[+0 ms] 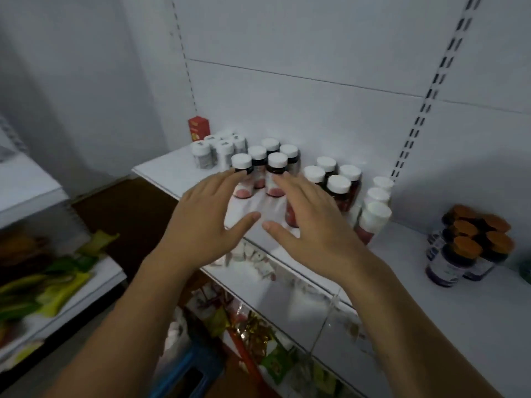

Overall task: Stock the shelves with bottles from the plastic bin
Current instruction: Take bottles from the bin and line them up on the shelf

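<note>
Both hands are stretched over the shelf [425,297] and neither holds anything. The left hand [207,222] and the right hand [313,225] have straight, spread fingers, so each grip is released. The left hand reaches the front-left bottle [242,163] of a group with white caps, and the right hand reaches the front-right bottle [277,162]. Because of the blur, I cannot tell if the fingers touch them or only come very near. The task's bottles stand upright on the shelf, in tight groups near the back wall. The plastic bin is not clearly in view. A blue object [186,372] at the lower edge may be it, but it is too blurred to say.

In my judgement the hands are about to push this group straight. The main danger is tipping. The bottles are tall and narrow, and the fingers meet them high, close to the caps. A push at that height can knock one bottle into those behind it, and the whole group may fall. The right hand and its forearm also pass just beside the neighbouring group [333,179] and the row of three bottles [376,202], so a careless sideways move can sweep them over. A bottle dragged forward can also roll off the front edge of the shelf to the lower shelf with packets [258,265].
</note>
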Motion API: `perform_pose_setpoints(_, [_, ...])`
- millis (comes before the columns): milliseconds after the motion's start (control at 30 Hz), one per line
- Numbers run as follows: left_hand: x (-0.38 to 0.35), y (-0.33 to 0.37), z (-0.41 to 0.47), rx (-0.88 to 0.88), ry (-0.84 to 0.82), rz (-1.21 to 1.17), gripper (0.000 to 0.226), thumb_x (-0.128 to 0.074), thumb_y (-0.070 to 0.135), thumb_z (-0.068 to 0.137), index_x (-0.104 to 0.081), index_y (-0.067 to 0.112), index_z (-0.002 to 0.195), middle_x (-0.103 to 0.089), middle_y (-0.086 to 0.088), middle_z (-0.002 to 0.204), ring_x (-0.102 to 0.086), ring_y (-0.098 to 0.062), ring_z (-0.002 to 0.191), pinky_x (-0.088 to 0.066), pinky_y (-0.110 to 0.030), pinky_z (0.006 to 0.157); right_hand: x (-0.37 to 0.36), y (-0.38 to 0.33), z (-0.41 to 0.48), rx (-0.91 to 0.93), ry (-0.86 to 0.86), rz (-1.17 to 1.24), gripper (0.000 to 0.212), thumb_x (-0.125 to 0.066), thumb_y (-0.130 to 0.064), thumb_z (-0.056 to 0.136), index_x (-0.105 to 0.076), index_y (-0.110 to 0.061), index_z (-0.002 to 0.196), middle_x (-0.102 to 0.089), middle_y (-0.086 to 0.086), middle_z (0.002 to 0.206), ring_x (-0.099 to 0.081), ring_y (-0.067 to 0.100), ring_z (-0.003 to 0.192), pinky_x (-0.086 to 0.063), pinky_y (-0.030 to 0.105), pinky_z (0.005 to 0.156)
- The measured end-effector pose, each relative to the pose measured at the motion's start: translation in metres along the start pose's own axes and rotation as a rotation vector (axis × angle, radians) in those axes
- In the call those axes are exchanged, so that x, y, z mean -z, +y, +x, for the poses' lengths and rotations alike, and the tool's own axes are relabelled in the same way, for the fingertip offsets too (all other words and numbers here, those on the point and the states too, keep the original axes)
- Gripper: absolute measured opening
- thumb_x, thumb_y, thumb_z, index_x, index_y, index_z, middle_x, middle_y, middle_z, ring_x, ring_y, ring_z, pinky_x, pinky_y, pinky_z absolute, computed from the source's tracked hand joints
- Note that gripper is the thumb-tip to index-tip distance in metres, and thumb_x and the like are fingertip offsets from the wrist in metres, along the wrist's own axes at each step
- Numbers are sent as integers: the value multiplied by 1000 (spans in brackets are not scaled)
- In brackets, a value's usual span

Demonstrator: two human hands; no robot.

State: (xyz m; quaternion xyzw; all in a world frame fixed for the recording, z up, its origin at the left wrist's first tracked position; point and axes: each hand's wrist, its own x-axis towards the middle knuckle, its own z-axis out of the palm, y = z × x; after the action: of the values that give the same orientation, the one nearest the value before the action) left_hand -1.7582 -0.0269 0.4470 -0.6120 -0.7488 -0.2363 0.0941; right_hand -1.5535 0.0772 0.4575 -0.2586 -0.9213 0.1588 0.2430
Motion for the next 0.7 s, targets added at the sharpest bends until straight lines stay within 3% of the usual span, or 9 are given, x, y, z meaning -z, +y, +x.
perform_pose_setpoints(167, [32, -69, -84, 272, -81, 181, 83, -40, 81, 94, -26, 37, 163, -37, 7, 168, -37, -19, 153, -36, -52, 123, -74, -67, 31, 228, -284, -11, 76, -47, -64, 101, -15, -36, 164, -14, -5, 175, -6, 19, 162, -13, 49, 131])
perform_pose_setpoints(333, [52, -131, -168, 554, -141, 247, 81, -43, 77, 96, -26, 35, 163, -40, 6, 166, -40, -21, 151, -36, -50, 122, -168, -124, 48, 359, -469, 40, 79, -49, -63, 101, -14, -35, 166, -16, -6, 174, -9, 18, 161, -18, 49, 130])
perform_pose_setpoints(533, [44, -211, -237, 761, -197, 184, 81, -44, 77, 96, -29, 33, 163, -45, 4, 161, -44, -23, 147, -41, -52, 116, -289, -167, 69, 396, -690, 36, 78, -53, -61, 100, -19, -32, 165, -23, -4, 172, -16, 21, 159, -20, 46, 127])
perform_pose_setpoints(700, [-4, -297, -273, 870, -305, 31, 74, -53, 69, 98, -40, 28, 158, -53, -2, 155, -51, -26, 139, -48, -49, 109, -382, -176, 92, 226, -813, 61, 70, -60, -51, 100, -34, -27, 160, -43, 1, 159, -42, 24, 144, -42, 48, 114])
